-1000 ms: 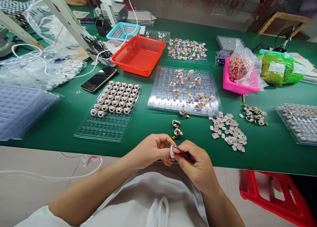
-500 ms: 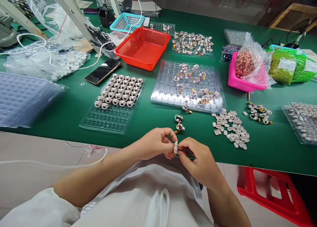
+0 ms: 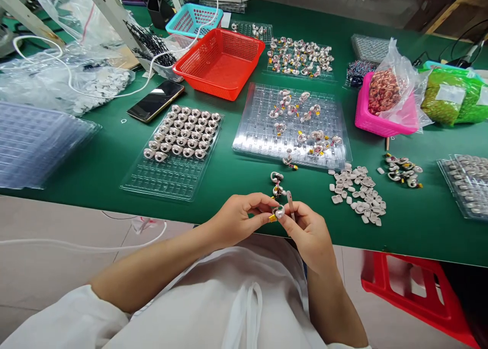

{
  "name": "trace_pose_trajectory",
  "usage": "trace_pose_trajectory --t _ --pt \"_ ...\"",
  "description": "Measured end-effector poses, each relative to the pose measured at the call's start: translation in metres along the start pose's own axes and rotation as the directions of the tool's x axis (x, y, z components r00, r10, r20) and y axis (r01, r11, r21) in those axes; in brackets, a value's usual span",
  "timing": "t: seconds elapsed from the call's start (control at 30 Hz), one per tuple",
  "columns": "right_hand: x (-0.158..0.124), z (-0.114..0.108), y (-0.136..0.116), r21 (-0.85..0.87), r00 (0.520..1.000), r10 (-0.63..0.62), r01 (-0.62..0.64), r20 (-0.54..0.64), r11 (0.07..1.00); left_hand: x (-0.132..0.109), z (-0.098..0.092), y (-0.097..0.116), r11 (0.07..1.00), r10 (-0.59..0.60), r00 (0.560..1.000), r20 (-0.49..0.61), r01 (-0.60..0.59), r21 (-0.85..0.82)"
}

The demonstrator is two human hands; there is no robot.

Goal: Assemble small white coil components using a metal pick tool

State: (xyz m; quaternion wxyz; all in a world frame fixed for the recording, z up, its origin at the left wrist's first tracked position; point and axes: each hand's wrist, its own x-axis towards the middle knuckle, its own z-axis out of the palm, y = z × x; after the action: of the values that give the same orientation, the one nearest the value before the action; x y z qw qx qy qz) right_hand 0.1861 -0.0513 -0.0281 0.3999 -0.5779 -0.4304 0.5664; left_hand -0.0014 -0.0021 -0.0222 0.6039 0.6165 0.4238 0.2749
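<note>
And there's the turn, right in front of the white shirt (image 3: 206,308), lower centre of the frame: the small silvery piece (image 3: 280,212) was edge-on half a second ago with the slim tool (image 3: 290,205) laid across it, and now it shows a shiny round face, its yellow tab (image 3: 272,218) out to the left! The left hand (image 3: 238,218) has it pinched narrow between thumb and finger; the right hand (image 3: 310,234) grips the tool, swung upright and just beside the piece, right thumb close against it. My read: a break in the tool work, with the piece being turned or checked. Just beyond, two loose assemblies (image 3: 277,183) lie on the green table (image 3: 236,181), untouched, with pale caps (image 3: 362,191) scattered to their right. Further up, left of centre, silvery shells fill the upper rows of a clear tray (image 3: 162,181); no lettering I can make out there. On to the phone (image 3: 156,101), dark screen, no brand showing, and the red basket (image 3: 224,86), no writing visible. Over at upper right, past the pink basket (image 3: 385,125), a green bag (image 3: 442,110) carries a white label (image 3: 450,94), and any print on it is too small to read.
</note>
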Motion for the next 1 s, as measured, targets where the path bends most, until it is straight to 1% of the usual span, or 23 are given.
trace_pose_trajectory --t 0.17,0.3,0.4,0.47,0.57,0.7,0.8,1.0 --pt "0.003 0.002 -0.001 0.052 1.000 0.020 -0.020 -0.008 0.998 -0.001 0.000 -0.007 0.981 0.167 0.986 -0.024 -0.164 0.102" --pt "0.003 0.005 0.001 0.074 1.000 0.010 -0.009 -0.019 0.997 -0.001 -0.001 -0.010 0.933 0.274 0.961 -0.031 -0.258 0.253" --pt "0.003 0.010 0.001 0.111 0.999 0.014 -0.010 -0.034 0.994 -0.002 -0.002 -0.010 0.888 0.342 0.939 -0.031 -0.312 0.339" --pt "0.004 0.013 0.000 0.138 0.999 0.009 -0.003 -0.042 0.990 -0.003 -0.004 -0.010 0.872 0.358 0.933 -0.035 -0.321 0.368" --pt "0.006 0.016 -0.003 0.133 0.999 -0.001 0.007 -0.042 0.991 -0.004 -0.005 -0.007 0.872 0.326 0.945 -0.033 -0.287 0.396" --pt "0.006 0.017 -0.004 0.103 0.999 0.000 0.005 -0.045 0.995 -0.004 -0.006 0.000 0.901 0.215 0.976 -0.028 -0.187 0.392" --pt "0.005 0.015 -0.003 0.089 1.000 -0.002 0.005 -0.026 0.996 -0.003 -0.007 0.003 0.925 0.153 0.988 -0.031 -0.132 0.355" --pt "0.007 0.011 -0.002 0.040 1.000 -0.014 0.013 0.021 0.999 -0.002 -0.008 0.003 0.950 0.111 0.993 -0.025 -0.099 0.296"
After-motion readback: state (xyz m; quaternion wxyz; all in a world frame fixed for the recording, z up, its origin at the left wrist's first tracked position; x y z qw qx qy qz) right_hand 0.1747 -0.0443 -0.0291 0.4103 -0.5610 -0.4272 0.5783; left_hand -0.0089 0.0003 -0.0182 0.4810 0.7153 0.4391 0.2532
